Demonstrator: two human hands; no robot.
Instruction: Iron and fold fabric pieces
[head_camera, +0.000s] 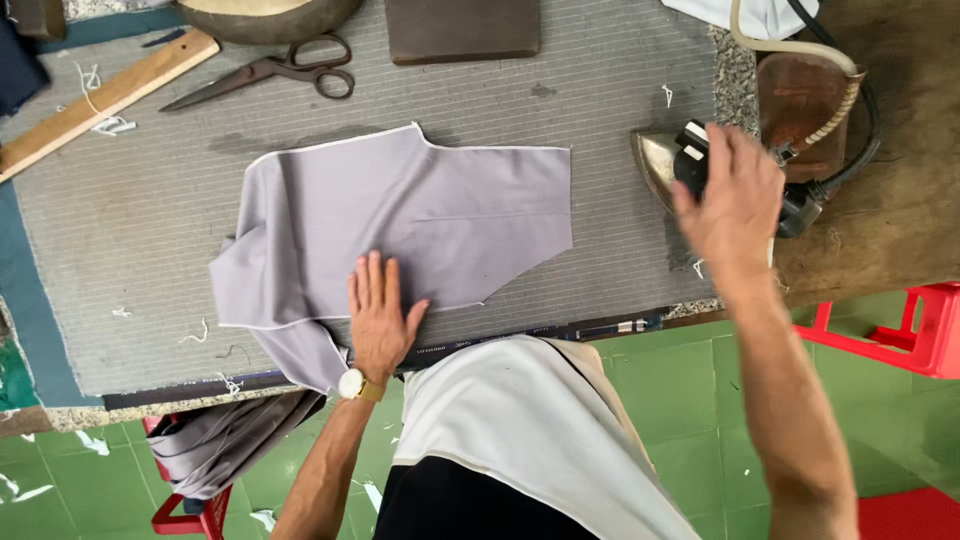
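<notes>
Grey fabric piece (400, 215) lies spread on the grey padded surface (130, 220), its lower-left end hanging off the near edge. My left hand (380, 315) presses flat on its near edge, fingers (372, 280) straight and close together, thumb out, holding nothing; wristwatch (352, 384) on that wrist. My right hand (735, 200) is on the handle of the iron (665, 160) at the surface's right edge, well apart from the fabric; fingers look wrapped over it, blurred, grip unclear. Scissors (280, 70) and wooden ruler (105, 100) lie at the far left. Red stool (900, 330) on the green tiled floor (720, 400).
</notes>
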